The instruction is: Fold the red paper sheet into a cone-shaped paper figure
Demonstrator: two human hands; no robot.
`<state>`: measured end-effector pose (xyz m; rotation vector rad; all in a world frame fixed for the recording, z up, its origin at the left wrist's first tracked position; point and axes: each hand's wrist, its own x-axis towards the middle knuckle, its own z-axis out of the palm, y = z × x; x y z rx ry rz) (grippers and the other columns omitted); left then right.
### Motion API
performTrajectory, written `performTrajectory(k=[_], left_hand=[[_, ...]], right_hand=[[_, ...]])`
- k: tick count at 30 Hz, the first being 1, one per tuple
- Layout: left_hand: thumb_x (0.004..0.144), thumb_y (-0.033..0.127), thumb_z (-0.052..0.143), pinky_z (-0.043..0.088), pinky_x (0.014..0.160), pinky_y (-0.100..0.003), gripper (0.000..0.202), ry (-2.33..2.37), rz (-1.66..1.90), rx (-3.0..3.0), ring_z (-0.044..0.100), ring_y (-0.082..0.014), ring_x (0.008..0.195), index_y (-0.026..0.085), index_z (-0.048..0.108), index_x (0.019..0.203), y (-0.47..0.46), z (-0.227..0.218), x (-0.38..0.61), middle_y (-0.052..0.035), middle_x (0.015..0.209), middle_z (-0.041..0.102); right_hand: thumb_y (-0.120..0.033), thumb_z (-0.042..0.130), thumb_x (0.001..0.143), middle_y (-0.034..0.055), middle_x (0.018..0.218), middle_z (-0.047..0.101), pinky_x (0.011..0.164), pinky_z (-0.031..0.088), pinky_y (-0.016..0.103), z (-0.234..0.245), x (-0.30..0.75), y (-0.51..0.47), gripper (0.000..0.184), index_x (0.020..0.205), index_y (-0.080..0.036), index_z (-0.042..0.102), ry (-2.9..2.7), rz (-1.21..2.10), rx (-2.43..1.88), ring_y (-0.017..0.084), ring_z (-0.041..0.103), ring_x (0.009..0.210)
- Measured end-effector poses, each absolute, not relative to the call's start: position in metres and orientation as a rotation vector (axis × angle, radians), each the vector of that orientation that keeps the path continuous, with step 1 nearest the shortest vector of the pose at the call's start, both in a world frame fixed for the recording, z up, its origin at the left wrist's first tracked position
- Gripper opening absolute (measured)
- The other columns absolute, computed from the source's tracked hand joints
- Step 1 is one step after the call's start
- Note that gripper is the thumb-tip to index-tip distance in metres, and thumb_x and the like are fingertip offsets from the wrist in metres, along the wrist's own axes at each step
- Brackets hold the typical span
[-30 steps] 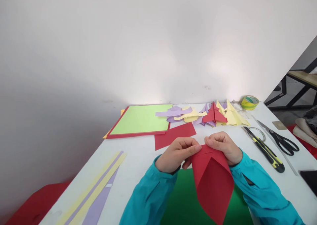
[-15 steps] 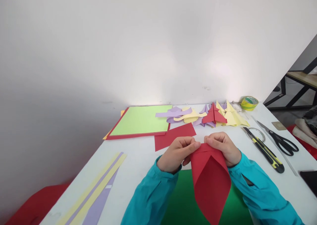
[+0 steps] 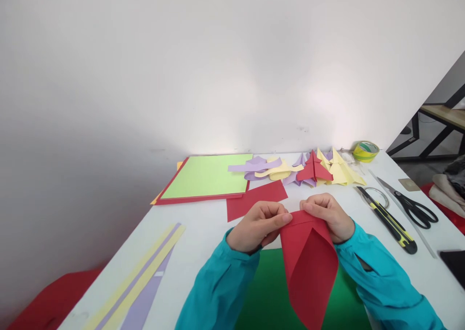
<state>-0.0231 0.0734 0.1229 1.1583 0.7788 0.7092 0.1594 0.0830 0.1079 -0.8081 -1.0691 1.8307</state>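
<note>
A sheet of red paper (image 3: 315,267), curled with its side flaps bent inward and a narrow crease along the top, hangs between my hands over a green mat (image 3: 271,291). My left hand (image 3: 258,226) pinches its upper left corner between thumb and fingers. At the upper right edge, my right hand (image 3: 329,217) grips it the same way, thumb on top. Behind my left hand lies a flat red paper piece (image 3: 254,200). Folded paper shapes, one a red paper plane (image 3: 314,169) and another yellow (image 3: 341,170), stand beyond my right hand.
Light green paper (image 3: 209,176) tops a stack at the back left. Purple and yellow strips (image 3: 143,276) lie at left. A utility knife (image 3: 387,219), scissors (image 3: 410,205) and a thin ruler-like strip (image 3: 417,233) lie right. Tape (image 3: 365,151) sits near the wall.
My left hand has shifted slightly left along the red paper's top edge. The paper's opening has narrowed and turned a little to the right. My right hand has hardly moved.
</note>
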Motion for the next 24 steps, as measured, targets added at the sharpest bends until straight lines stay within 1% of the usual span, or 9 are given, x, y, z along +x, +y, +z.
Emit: performTrajectory(k=[2,6,8,11,15,17,20,24], left_hand=[[0.070,0.054,0.069,0.012,0.032,-0.017,0.046,0.806,0.690,1.177,0.023,-0.0013,0.029,0.015,0.049,0.054,0.074,0.125,-0.024,0.0085,0.034,0.036],[0.066,0.056,0.071,0.014,0.032,-0.017,0.045,0.850,0.608,1.226,0.028,-0.0021,0.030,0.013,0.056,0.061,0.075,0.127,-0.024,0.0075,0.037,0.040],[0.066,0.055,0.071,0.014,0.032,-0.017,0.045,0.830,0.603,1.231,0.027,-0.0019,0.030,0.013,0.056,0.060,0.076,0.126,-0.024,0.0077,0.036,0.039],[0.068,0.052,0.071,0.014,0.032,-0.017,0.042,0.814,0.635,1.224,0.026,-0.0017,0.029,0.014,0.056,0.060,0.077,0.124,-0.025,0.0080,0.035,0.038],[0.068,0.052,0.071,0.016,0.031,-0.017,0.040,0.815,0.671,1.204,0.028,-0.0022,0.029,0.014,0.057,0.063,0.078,0.122,-0.029,0.0073,0.038,0.042],[0.069,0.051,0.070,0.016,0.031,-0.017,0.039,0.824,0.657,1.216,0.029,-0.0025,0.029,0.014,0.059,0.064,0.080,0.122,-0.032,0.0073,0.038,0.042],[0.069,0.052,0.070,0.017,0.030,-0.017,0.039,0.894,0.638,1.277,0.030,-0.0028,0.029,0.013,0.062,0.069,0.081,0.123,-0.034,0.0076,0.037,0.041],[0.066,0.052,0.071,0.017,0.029,-0.017,0.040,0.969,0.647,1.308,0.030,-0.0025,0.028,0.013,0.064,0.069,0.082,0.123,-0.031,0.0067,0.040,0.044]], right_hand=[[-0.043,0.077,0.062,-0.0039,0.050,0.051,0.042,0.024,0.021,0.106,0.160,0.083,0.037,0.051,-0.014,0.056,-1.084,1.824,-0.810,0.005,0.038,0.044],[-0.044,0.073,0.068,-0.0046,0.050,0.046,0.043,0.021,0.022,0.105,0.161,0.084,0.040,0.050,-0.014,0.053,-1.232,1.762,-0.818,0.005,0.034,0.046],[-0.047,0.071,0.069,-0.0051,0.050,0.043,0.044,0.020,0.023,0.105,0.162,0.084,0.043,0.050,-0.015,0.051,-1.313,1.724,-0.826,0.005,0.032,0.046],[-0.052,0.071,0.068,-0.0050,0.049,0.043,0.044,0.020,0.023,0.105,0.162,0.084,0.045,0.051,-0.015,0.051,-1.321,1.698,-0.859,0.005,0.031,0.046],[-0.060,0.062,0.072,-0.0047,0.047,0.042,0.044,0.023,0.024,0.102,0.160,0.085,0.049,0.052,-0.016,0.051,-1.257,1.703,-0.855,0.006,0.032,0.045],[-0.057,0.064,0.072,-0.0046,0.049,0.043,0.045,0.024,0.024,0.102,0.160,0.086,0.046,0.053,-0.016,0.052,-1.249,1.694,-0.853,0.007,0.034,0.045],[-0.050,0.070,0.069,-0.0037,0.052,0.046,0.046,0.023,0.023,0.102,0.161,0.086,0.042,0.053,-0.016,0.052,-1.285,1.668,-0.867,0.007,0.035,0.048],[-0.051,0.066,0.072,-0.0037,0.052,0.044,0.047,0.024,0.024,0.102,0.162,0.087,0.043,0.052,-0.015,0.052,-1.484,1.546,-0.916,0.007,0.034,0.050]])
